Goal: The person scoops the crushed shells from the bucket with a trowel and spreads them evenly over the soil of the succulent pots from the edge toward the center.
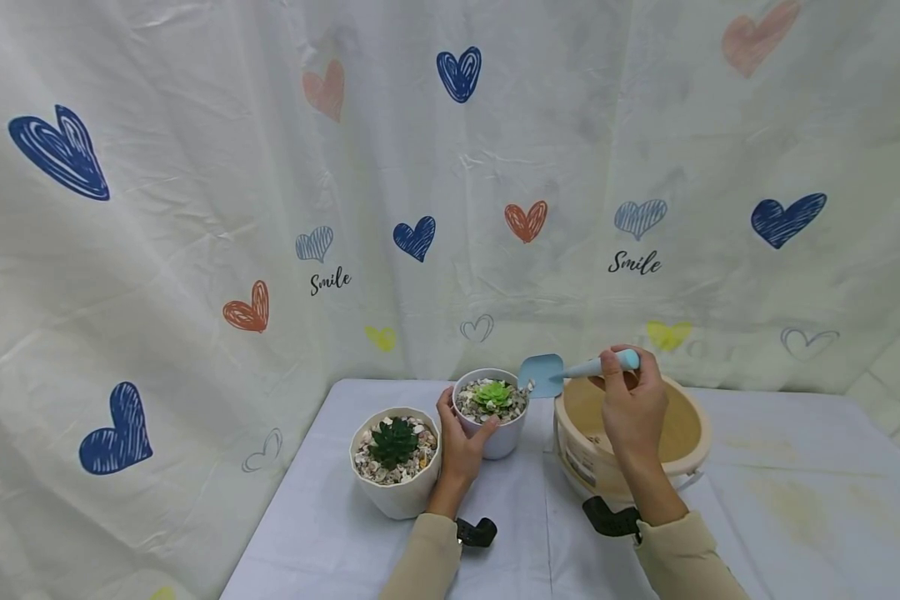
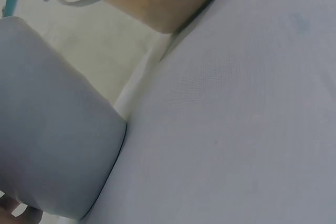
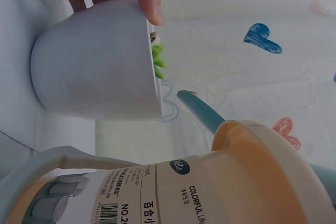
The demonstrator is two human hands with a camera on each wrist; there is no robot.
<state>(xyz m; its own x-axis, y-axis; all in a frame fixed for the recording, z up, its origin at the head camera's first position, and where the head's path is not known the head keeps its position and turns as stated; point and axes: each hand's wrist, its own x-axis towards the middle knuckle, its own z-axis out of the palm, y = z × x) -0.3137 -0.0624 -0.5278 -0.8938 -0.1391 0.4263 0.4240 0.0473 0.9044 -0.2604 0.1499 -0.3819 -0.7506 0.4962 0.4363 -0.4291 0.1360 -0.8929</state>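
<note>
In the head view my left hand [image 1: 461, 454] grips a small pale lavender pot [image 1: 502, 440], its thumb near the rim. A bright green succulent [image 1: 492, 393] sits in the pot among small stones. My right hand [image 1: 636, 408] holds a light blue hand shovel [image 1: 543, 377] by its handle, above a cream bucket [image 1: 696, 412]. The shovel's blade reaches close to the pot's right rim, with a few pale bits at its edge. From the right wrist, the shovel [image 3: 202, 111] shows between the pot [image 3: 94, 66] and the bucket [image 3: 247, 182].
A larger white pot [image 1: 405, 498] with a dark green succulent [image 1: 393, 442] and stones stands left of my left forearm. The bucket has a carrying handle and a printed label [image 3: 173, 192]. A white cloth [image 1: 307, 517] covers the table; a heart-patterned curtain [image 1: 390, 167] hangs behind.
</note>
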